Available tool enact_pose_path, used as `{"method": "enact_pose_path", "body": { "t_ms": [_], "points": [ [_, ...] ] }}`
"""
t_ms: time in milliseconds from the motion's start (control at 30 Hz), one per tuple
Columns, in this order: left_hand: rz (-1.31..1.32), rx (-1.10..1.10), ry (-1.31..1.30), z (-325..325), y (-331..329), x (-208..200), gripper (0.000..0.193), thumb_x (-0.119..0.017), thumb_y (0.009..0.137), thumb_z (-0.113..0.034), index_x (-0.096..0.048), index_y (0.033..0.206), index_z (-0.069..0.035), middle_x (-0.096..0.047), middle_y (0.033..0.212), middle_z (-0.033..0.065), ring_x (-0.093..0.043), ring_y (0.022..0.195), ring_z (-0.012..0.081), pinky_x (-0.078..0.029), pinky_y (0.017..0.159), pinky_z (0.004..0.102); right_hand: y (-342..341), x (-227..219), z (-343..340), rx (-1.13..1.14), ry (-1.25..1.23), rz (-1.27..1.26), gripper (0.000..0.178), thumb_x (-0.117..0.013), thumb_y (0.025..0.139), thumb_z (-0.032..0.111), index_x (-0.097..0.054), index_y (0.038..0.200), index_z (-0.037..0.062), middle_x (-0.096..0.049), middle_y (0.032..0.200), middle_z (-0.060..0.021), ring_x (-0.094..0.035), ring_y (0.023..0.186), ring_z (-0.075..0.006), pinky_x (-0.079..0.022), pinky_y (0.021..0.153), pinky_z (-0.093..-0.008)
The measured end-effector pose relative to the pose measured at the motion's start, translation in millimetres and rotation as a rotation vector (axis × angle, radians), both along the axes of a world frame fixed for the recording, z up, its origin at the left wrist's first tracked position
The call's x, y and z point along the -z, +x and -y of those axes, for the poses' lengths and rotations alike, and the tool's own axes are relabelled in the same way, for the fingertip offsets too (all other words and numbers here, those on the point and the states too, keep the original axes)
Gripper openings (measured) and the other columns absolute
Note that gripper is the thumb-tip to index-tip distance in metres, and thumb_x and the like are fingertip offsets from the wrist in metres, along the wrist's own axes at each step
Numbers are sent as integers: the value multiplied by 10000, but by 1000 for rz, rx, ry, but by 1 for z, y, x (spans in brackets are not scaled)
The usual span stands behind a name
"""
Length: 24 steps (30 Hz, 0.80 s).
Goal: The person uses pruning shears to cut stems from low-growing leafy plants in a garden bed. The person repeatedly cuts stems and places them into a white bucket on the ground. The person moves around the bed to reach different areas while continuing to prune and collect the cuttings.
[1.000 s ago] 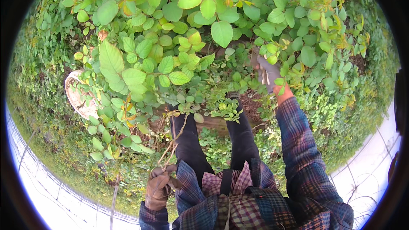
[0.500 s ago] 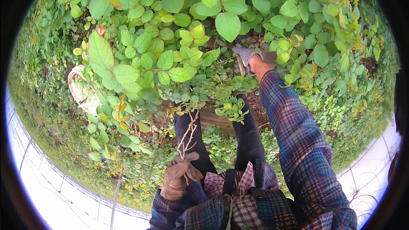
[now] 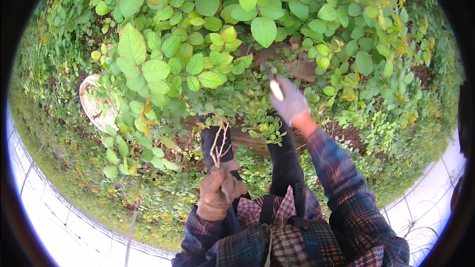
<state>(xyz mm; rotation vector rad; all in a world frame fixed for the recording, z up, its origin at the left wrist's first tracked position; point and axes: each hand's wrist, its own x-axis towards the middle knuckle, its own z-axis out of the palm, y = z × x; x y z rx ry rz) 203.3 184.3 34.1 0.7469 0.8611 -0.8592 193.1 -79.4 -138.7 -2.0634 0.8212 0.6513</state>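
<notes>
My left hand (image 3: 217, 194), in a brown work glove, is closed round the lower ends of some bare, thorny cut twigs (image 3: 217, 143). The twigs point up and away in front of my left leg. Over the low leaves ahead of my right leg is my right hand (image 3: 291, 100), in a pale grey glove. Its fingers are wrapped round pruning shears (image 3: 276, 90) with a pale handle and a dark tip, smeared by motion. Leafy green bushes (image 3: 158, 69) stand close in front of both hands.
A whitish round tub (image 3: 94, 104) lies among leaves at the left. A wooden plank (image 3: 247, 138) runs across the ground by my legs. Brown soil (image 3: 346, 136) shows at the right. A thin post (image 3: 132, 225) stands at lower left.
My right hand has drawn back toward me out of the foliage, bringing the shears into view. My left hand has moved slightly up and right, still gripping the twigs.
</notes>
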Motion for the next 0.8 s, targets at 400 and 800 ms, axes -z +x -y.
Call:
{"method": "enact_pose_path", "body": {
  "t_ms": [400,800],
  "points": [
    [-288,-24,-259,77,-3,51,231,-615,984,-103,-616,1130,75,-426,782,-8,-415,698,127,-380,638,321,-101,-119,0,486,294,-225,691,-731,827,146,-444,1426,-43,-639,1276,-198,-635,1136,-236,-495,967,-310],
    [-438,-128,-692,108,-48,62,304,-621,992,-167,-581,1215,36,-512,937,41,-488,783,147,-435,704,319,-137,-246,50,-216,-151,277,668,-788,762,147,-488,1357,97,-623,893,-102,-626,628,-189,-538,497,-337]
  ]
}}
